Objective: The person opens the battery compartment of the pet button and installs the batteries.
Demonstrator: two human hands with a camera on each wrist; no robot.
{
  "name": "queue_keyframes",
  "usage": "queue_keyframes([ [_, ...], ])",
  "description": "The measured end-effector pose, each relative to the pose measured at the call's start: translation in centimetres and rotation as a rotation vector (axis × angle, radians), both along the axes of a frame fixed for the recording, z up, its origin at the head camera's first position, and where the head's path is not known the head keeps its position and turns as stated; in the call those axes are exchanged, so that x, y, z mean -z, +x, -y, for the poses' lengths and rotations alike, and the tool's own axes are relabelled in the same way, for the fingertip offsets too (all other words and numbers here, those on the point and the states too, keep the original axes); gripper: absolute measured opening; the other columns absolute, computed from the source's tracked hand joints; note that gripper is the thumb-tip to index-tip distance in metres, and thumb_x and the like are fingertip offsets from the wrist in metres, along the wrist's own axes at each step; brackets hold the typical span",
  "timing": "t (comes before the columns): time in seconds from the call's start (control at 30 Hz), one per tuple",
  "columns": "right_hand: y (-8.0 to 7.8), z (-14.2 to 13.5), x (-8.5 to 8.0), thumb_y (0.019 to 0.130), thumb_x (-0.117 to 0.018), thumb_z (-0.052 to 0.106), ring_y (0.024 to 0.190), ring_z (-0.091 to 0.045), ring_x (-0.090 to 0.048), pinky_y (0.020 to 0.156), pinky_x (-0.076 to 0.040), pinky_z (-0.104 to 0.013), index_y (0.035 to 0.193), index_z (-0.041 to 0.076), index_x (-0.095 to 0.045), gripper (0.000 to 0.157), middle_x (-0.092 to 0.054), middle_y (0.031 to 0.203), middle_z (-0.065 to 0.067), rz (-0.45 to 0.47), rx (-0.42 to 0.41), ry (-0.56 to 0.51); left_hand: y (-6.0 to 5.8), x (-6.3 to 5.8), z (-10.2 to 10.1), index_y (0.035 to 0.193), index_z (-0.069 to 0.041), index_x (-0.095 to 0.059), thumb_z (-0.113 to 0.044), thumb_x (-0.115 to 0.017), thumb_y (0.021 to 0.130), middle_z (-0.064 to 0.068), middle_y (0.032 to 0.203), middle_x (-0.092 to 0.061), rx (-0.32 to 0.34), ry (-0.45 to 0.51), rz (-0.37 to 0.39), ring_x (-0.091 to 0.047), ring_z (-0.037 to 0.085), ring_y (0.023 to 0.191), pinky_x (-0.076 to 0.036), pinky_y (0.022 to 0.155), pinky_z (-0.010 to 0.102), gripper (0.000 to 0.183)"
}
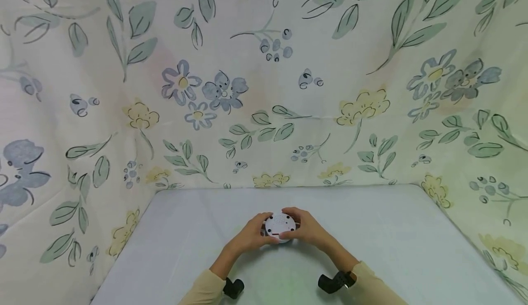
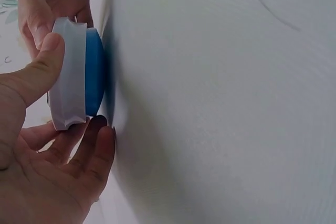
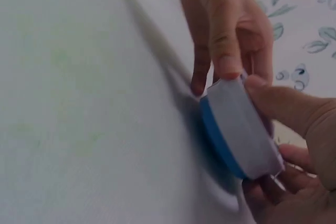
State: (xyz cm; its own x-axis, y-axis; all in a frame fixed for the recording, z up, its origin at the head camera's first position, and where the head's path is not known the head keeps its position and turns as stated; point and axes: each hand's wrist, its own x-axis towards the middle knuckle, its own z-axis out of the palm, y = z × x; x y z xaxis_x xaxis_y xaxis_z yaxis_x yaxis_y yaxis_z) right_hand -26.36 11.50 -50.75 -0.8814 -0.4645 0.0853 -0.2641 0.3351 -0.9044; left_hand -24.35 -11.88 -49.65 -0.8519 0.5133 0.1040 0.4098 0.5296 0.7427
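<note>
Between both hands is a round white device with a blue underside point(image 1: 280, 223), a small clock or timer by its shape. Its back faces up in the head view, with several dark dots near the rim, a patch of tiny holes and a dark slot. My left hand point(image 1: 256, 232) grips its left edge, thumb at the near rim, fingers round the far side. On the opposite edge my right hand point(image 1: 308, 227) holds it the same way. In the left wrist view the white side wall point(image 2: 69, 74) and the blue part point(image 2: 94, 72) show, the blue part toward the tabletop, close to it.
A pale tabletop point(image 1: 198, 222) lies under the hands. Floral cloth point(image 1: 264, 89) hangs behind it and along both sides. Each wrist wears a black camera, the left one point(image 1: 233, 288) and the right one point(image 1: 335, 282), low over the table.
</note>
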Motion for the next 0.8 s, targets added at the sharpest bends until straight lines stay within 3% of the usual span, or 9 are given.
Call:
queue_keyframes([
  [0.13, 0.1, 0.3, -0.4, 0.077, -0.091, 0.014, 0.127, -0.040, -0.051, 0.105, -0.039, -0.059, 0.140, -0.001, -0.057, 0.073, -0.053, 0.143, -0.016, 0.088, 0.038, -0.044, 0.1, -0.3, -0.1, 0.146, 0.009, -0.042, -0.024, -0.082, 0.089, 0.022, 0.139, -0.049, 0.007, -0.008, 0.000, -0.050, 0.028, 0.114, -0.045, 0.092, 0.039, 0.076],
  [0.33, 0.2, 0.7, -0.8, 0.072, -0.092, 0.004, 0.118, -0.034, -0.055, 0.098, -0.045, -0.051, 0.138, -0.001, -0.059, 0.075, -0.056, 0.140, -0.015, 0.150, 0.081, -0.074, 0.3, -0.5, -0.1, 0.146, 0.009, -0.040, -0.022, -0.080, 0.091, 0.023, 0.139, -0.047, 0.011, -0.001, 0.019, -0.048, 0.027, 0.113, -0.044, 0.093, 0.039, 0.075],
  [0.6, 0.5, 0.8, -1.1, 0.074, -0.090, 0.001, 0.114, -0.031, -0.055, 0.097, -0.045, -0.046, 0.138, -0.003, -0.059, 0.071, -0.057, 0.138, -0.016, 0.163, 0.096, -0.078, 0.3, -0.2, -0.2, 0.147, 0.008, -0.040, -0.022, -0.082, 0.089, 0.020, 0.136, -0.049, 0.006, -0.008, 0.016, -0.048, 0.025, 0.111, -0.044, 0.093, 0.038, 0.078],
  [0.8, 0.8, 0.2, -1.2, 0.081, -0.088, 0.012, 0.131, -0.037, -0.047, 0.107, -0.037, -0.056, 0.145, -0.004, -0.051, 0.075, -0.049, 0.148, -0.018, 0.103, 0.005, -0.034, 0.2, 0.2, -0.1, 0.148, 0.009, -0.040, -0.022, -0.080, 0.091, 0.018, 0.132, -0.052, 0.015, -0.001, 0.012, -0.052, 0.022, 0.105, -0.049, 0.087, 0.034, 0.076],
])
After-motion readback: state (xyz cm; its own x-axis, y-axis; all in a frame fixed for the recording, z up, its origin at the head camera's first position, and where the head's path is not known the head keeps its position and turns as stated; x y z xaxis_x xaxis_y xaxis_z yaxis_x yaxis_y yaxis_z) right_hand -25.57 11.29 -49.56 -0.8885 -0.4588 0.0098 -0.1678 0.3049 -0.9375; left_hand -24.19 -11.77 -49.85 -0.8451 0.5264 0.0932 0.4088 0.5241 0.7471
